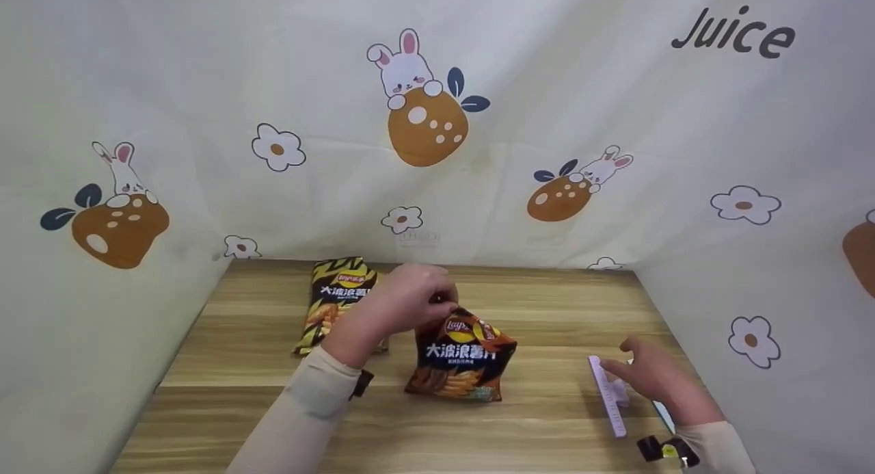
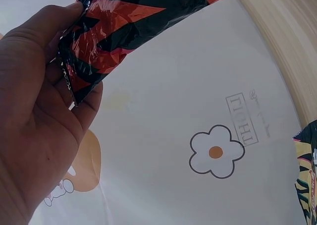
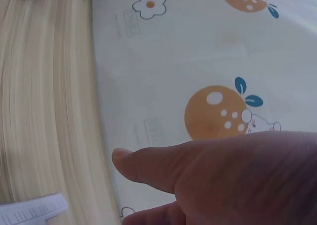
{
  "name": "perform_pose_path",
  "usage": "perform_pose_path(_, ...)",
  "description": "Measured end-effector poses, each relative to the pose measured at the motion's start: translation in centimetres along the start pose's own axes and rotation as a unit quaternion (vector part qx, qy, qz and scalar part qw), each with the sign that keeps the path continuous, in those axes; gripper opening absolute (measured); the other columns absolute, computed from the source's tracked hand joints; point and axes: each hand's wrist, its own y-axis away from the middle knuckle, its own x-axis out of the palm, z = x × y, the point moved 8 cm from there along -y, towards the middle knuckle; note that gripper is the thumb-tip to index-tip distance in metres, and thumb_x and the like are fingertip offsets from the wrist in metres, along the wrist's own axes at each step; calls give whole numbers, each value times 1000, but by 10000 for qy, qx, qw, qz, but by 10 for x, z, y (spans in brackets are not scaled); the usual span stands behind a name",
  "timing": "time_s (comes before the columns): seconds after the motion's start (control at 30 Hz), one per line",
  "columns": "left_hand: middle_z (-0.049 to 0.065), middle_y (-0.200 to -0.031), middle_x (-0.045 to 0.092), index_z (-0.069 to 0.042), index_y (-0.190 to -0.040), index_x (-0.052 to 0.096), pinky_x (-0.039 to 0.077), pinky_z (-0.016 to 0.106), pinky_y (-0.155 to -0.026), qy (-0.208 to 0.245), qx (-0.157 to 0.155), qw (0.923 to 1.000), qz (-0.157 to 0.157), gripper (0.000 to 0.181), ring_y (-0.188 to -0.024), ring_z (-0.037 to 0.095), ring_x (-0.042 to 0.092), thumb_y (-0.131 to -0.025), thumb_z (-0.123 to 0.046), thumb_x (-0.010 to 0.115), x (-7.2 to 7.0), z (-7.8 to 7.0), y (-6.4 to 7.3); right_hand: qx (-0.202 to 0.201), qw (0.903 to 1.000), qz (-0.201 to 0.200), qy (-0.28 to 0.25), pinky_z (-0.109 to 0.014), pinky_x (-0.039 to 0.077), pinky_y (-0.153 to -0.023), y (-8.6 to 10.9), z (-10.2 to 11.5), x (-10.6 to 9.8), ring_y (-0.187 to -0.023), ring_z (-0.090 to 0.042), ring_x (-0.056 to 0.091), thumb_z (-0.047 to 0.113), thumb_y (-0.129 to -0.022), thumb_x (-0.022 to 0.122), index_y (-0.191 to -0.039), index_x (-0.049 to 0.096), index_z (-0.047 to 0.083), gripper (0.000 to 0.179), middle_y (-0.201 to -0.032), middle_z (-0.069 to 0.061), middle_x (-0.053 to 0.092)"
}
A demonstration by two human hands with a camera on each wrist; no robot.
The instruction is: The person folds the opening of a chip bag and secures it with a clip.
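My left hand pinches the top edge of a dark, orange-patterned bag of chips over the middle of the table. In the left wrist view, the thumb lies on one face of this bag and the fingers curl behind it. The right hand is at the right with its fingers loosely spread, holding nothing. Close to its fingertips is a lilac bag clip with a long ridged bar. In the right wrist view that clip appears at the lower left, apart from the thumb.
Behind the left forearm lies a yellow and black bag of chips. A thin teal-edged item shows partly under the right wrist. The wooden table is bounded at the back and sides by a printed cloth.
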Motion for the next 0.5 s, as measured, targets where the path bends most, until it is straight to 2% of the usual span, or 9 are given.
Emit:
perform_pose_path(0.1,-7,-94,72,-19,-99,78,59,32,-81,37,-36,10000,13,11,-87,11,67,-100,-29,74,0,0,0,196,9997,127,44,-62,54,-92,-1,-9,4,-110,-49,66,42,-100,70,-128,55,-20,70,-121,-38,65)
perform_pose_path(0.23,-7,-94,72,-19,-99,79,59,32,-82,38,-40,10000,-16,11,-87,11,67,-100,-29,74,-1,0,0,462,9983,323,124,-62,54,-92,-3,-20,13,-106,-46,66,46,-98,70,-127,55,-21,74,-119,-37,65)
perform_pose_path(0.5,-7,-94,72,-19,-98,79,59,31,-81,30,62,10000,-58,10,-86,10,67,-99,-29,74,0,0,0,525,9975,453,148,-64,51,-97,-6,-31,25,-113,-53,63,46,-97,72,-125,56,-22,75,-121,-40,64)
